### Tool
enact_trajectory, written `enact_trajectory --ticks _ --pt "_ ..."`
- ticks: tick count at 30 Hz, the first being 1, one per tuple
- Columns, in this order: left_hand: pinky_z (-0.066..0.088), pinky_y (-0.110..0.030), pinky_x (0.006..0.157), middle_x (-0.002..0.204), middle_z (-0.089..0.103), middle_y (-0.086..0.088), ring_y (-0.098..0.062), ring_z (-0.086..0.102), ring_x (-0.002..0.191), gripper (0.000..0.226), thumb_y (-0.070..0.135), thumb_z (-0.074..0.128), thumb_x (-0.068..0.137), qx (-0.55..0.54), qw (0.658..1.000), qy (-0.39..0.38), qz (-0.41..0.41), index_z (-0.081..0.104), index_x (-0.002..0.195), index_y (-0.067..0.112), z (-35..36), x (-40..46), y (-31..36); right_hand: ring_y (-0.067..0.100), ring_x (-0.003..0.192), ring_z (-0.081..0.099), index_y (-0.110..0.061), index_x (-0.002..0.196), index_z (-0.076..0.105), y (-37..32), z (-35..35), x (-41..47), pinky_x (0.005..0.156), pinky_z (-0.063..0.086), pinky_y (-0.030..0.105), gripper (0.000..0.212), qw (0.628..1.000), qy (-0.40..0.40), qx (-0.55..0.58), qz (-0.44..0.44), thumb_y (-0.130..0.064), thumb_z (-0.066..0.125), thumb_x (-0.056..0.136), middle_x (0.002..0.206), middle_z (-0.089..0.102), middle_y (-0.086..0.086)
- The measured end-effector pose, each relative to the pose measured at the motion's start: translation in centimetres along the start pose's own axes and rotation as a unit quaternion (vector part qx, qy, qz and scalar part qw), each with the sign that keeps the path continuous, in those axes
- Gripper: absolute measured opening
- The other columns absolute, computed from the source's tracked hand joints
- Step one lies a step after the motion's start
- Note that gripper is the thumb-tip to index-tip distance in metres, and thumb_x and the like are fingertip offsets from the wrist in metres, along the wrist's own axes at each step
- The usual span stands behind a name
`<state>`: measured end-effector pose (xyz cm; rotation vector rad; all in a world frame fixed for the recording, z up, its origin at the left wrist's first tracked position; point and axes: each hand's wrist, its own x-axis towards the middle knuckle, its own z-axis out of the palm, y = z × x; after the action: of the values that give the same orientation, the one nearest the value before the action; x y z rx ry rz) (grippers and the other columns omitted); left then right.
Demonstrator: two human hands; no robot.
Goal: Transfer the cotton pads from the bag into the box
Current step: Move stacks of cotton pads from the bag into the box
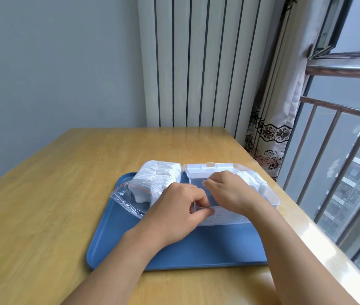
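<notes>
A clear plastic box [271, 198] stands open on a blue tray [196, 249], its lid [209, 167] tipped back at the far side. White cotton pads [251, 179] fill the box's right part. A clear zip bag [130, 194] with more white cotton pads [159, 175] lies on the tray just left of the box. My left hand [174, 212] pinches the box's near left corner with thumb and fingers. My right hand [229, 190] rests over the box's middle, fingers curled down into it; what they hold is hidden.
The tray sits on a wooden table [53, 194]. A white radiator [196, 62] stands behind the table. A patterned curtain [269, 139] and a window with metal bars [339, 128] run along the right edge.
</notes>
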<state>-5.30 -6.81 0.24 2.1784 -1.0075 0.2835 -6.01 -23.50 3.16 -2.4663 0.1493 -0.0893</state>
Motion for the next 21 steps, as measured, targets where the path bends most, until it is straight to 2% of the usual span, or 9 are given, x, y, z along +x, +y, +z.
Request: enact_trajectory --ticks 2,4,7,8,10,12,15,17,21 --pt "0.040 -0.015 0.061 0.072 0.065 0.011 -0.009 0.055 0.063 0.014 0.037 0.079 0.082 -0.005 1.000 0.009 0.019 0.071 0.076 0.027 -0.4 -0.1 0.5 0.020 0.064 0.040 -0.005 0.071 0.046 0.3 0.1 0.2 0.059 0.032 0.034 0.030 1.000 -0.008 -0.007 -0.010 -0.023 0.049 0.094 0.066 0.047 0.008" --pt "0.042 -0.018 0.057 0.080 0.069 0.014 -0.011 0.058 0.063 0.014 0.037 0.080 0.080 -0.050 0.995 0.082 0.035 0.075 0.085 0.024 -2.0 0.0 0.9 0.024 0.068 0.051 0.002 0.084 0.061 0.4 0.2 0.2 0.062 0.041 0.036 0.028 0.999 0.001 0.010 -0.036 -0.022 0.049 0.093 0.075 0.062 0.014" --pt "0.049 -0.026 0.067 0.103 0.068 0.014 -0.013 0.061 0.085 0.032 0.027 0.071 0.071 -0.077 0.977 0.198 0.007 0.073 0.103 0.026 -6.7 -0.2 -0.8 0.022 0.077 0.069 -0.013 0.093 0.073 -0.3 0.2 -0.4 0.065 0.053 0.035 0.021 0.989 0.066 0.095 -0.093 -0.020 0.053 0.094 0.085 0.073 0.003" --pt "0.049 -0.025 0.078 0.116 0.063 0.014 -0.011 0.059 0.100 0.049 0.025 0.068 0.065 -0.051 0.981 0.185 -0.026 0.069 0.114 0.029 -8.3 -0.6 -2.0 0.017 0.079 0.071 -0.018 0.093 0.075 -0.9 0.3 -0.8 0.064 0.054 0.031 0.019 0.982 0.091 0.123 -0.112 -0.019 0.056 0.094 0.085 0.075 -0.003" --pt "0.043 -0.031 0.101 0.139 0.046 0.015 -0.014 0.045 0.128 0.077 0.032 0.065 0.058 0.022 0.989 0.064 -0.134 0.053 0.134 0.040 -10.5 -1.5 -4.5 0.011 0.074 0.069 -0.021 0.091 0.077 -2.0 0.8 -1.8 0.065 0.054 0.028 0.019 0.965 0.117 0.155 -0.175 -0.012 0.060 0.091 0.079 0.075 -0.007" --pt "0.040 -0.032 0.108 0.146 0.038 0.014 -0.014 0.041 0.133 0.089 0.034 0.073 0.059 0.082 0.970 -0.049 -0.222 0.043 0.143 0.040 -10.5 -2.2 -6.1 0.009 0.065 0.061 -0.021 0.088 0.079 -3.1 1.6 -2.9 0.061 0.048 0.022 0.020 0.953 0.095 0.153 -0.245 -0.007 0.064 0.087 0.074 0.072 -0.009" --pt "0.051 -0.030 0.090 0.117 0.064 0.004 -0.017 0.066 0.096 0.053 0.024 0.082 0.076 0.086 0.971 0.026 -0.221 0.062 0.125 0.028 -8.9 -1.5 -7.2 0.009 0.073 0.052 -0.027 0.088 0.081 -3.8 3.4 -4.0 0.066 0.037 0.015 0.013 0.938 0.052 0.056 -0.338 -0.019 0.070 0.087 0.073 0.058 -0.011" --pt "0.052 -0.028 0.073 0.088 0.067 0.006 -0.012 0.062 0.067 0.025 0.024 0.082 0.079 0.071 0.972 0.088 -0.204 0.071 0.102 0.025 -8.3 -0.8 -6.9 0.014 0.080 0.044 -0.033 0.090 0.081 -3.7 4.8 -3.8 0.070 0.036 0.022 0.014 0.930 0.083 -0.060 -0.353 -0.035 0.067 0.090 0.079 0.044 -0.007" --pt "0.047 -0.024 0.058 0.061 0.059 0.008 -0.005 0.047 0.051 0.009 0.022 0.081 0.080 0.063 0.978 0.106 -0.167 0.073 0.077 0.025 -7.8 -0.6 -6.0 0.023 0.083 0.041 -0.033 0.087 0.081 -3.7 6.2 -2.6 0.071 0.041 0.032 0.009 0.914 0.211 -0.175 -0.298 -0.036 0.073 0.083 0.086 0.042 -0.003"
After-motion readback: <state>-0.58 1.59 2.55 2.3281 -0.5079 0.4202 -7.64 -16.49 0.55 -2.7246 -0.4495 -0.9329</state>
